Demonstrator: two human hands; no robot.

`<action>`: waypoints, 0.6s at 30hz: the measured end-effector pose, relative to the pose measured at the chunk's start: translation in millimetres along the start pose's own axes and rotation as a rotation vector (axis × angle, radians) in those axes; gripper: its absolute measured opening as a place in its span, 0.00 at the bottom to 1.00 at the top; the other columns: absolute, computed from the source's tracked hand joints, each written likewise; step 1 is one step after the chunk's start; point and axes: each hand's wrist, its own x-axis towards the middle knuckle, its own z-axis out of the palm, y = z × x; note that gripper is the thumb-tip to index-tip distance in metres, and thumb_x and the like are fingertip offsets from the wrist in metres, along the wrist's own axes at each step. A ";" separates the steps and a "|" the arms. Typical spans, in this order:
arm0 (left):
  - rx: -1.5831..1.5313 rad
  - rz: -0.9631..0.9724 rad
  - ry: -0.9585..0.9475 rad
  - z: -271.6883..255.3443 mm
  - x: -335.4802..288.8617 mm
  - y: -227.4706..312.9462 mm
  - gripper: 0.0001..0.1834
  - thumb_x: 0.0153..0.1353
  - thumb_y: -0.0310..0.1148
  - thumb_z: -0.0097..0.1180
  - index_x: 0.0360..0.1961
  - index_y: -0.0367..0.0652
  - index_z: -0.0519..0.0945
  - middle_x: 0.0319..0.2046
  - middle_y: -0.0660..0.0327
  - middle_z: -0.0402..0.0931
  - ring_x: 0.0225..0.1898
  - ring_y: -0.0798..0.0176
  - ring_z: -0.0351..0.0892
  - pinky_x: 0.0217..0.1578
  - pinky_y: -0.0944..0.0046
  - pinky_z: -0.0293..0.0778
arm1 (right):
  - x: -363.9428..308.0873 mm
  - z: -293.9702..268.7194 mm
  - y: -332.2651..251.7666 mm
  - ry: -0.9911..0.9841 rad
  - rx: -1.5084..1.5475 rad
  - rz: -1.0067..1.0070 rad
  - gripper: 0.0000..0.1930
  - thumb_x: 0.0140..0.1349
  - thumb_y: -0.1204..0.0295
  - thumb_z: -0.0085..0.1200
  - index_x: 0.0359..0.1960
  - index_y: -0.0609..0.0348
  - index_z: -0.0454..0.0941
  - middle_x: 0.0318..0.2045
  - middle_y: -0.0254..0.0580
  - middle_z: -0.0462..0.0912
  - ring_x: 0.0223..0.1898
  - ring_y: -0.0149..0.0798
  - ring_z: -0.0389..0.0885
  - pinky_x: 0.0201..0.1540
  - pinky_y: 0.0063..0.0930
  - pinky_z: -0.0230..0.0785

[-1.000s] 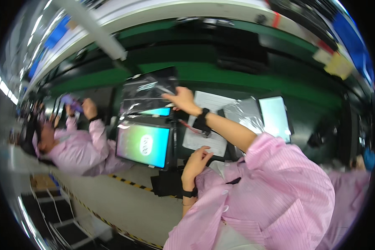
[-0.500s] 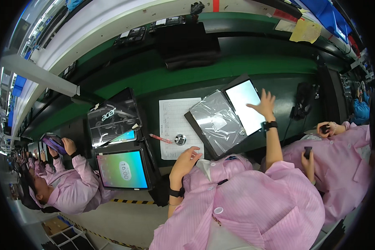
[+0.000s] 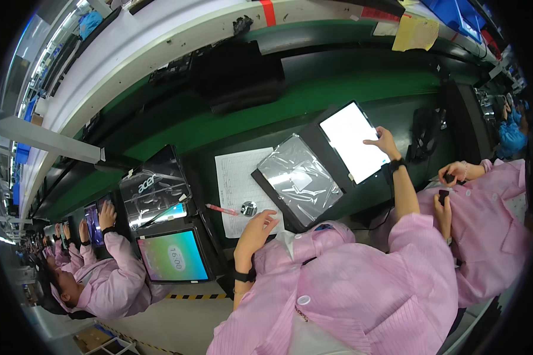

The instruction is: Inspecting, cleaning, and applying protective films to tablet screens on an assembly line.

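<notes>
A tablet with a glowing white screen (image 3: 352, 142) lies slanted in the right part of a dark tray. My right hand (image 3: 386, 144) is at its right edge, the thumb over the screen and the fingers curled at the rim. Beside the tablet, on the left, a second flat panel in clear plastic film (image 3: 302, 177) fills the other half. My left hand (image 3: 256, 231) hovers or rests at the lower edge of a printed sheet (image 3: 234, 171), holding nothing, fingers loosely bent and apart. On that sheet are a red pen (image 3: 221, 209) and a small round silver-and-black object (image 3: 249, 208).
To the left stand a glossy black film-covered panel (image 3: 154, 186) and a tablet with a green-blue lit screen (image 3: 175, 255). A black cable bundle (image 3: 426, 133) lies at right. Co-workers in pink sit on both sides; one holds a small dark object (image 3: 443, 197).
My right hand has come down from spread above the screen to the tablet's right edge. My left hand stays near the sheet. The view has shifted a little.
</notes>
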 end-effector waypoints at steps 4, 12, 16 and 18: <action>-0.062 0.232 0.248 -20.7 -6.1 60.5 0.18 0.59 0.31 0.53 0.49 0.36 0.71 0.41 0.49 0.74 0.45 0.51 0.73 0.47 0.59 0.67 | -70.3 -0.2 -154.5 0.323 -0.138 -0.169 0.23 0.37 0.75 0.69 0.29 0.59 0.63 0.18 0.43 0.69 0.20 0.42 0.65 0.25 0.31 0.61; 0.132 0.868 0.702 -51.6 33.6 170.0 0.21 0.53 0.37 0.48 0.46 0.36 0.69 0.47 0.51 0.70 0.55 0.44 0.64 0.62 0.48 0.46 | -180.0 35.9 -306.7 0.394 0.175 -0.430 0.11 0.40 0.89 0.58 0.24 0.66 0.70 0.25 0.46 0.79 0.29 0.42 0.81 0.31 0.25 0.71; 0.042 0.947 0.766 -54.4 22.5 165.1 0.17 0.46 0.36 0.52 0.35 0.38 0.67 0.39 0.52 0.69 0.49 0.45 0.66 0.58 0.41 0.51 | -193.1 49.7 -321.4 0.398 0.250 -0.509 0.12 0.38 0.89 0.60 0.24 0.66 0.70 0.26 0.47 0.80 0.27 0.41 0.81 0.29 0.25 0.72; 0.016 0.979 0.807 -55.6 18.0 165.0 0.15 0.46 0.35 0.51 0.33 0.38 0.67 0.35 0.53 0.68 0.44 0.48 0.67 0.57 0.41 0.52 | -193.7 50.2 -324.0 0.404 0.238 -0.539 0.13 0.38 0.89 0.61 0.23 0.66 0.70 0.27 0.47 0.80 0.27 0.41 0.81 0.29 0.24 0.72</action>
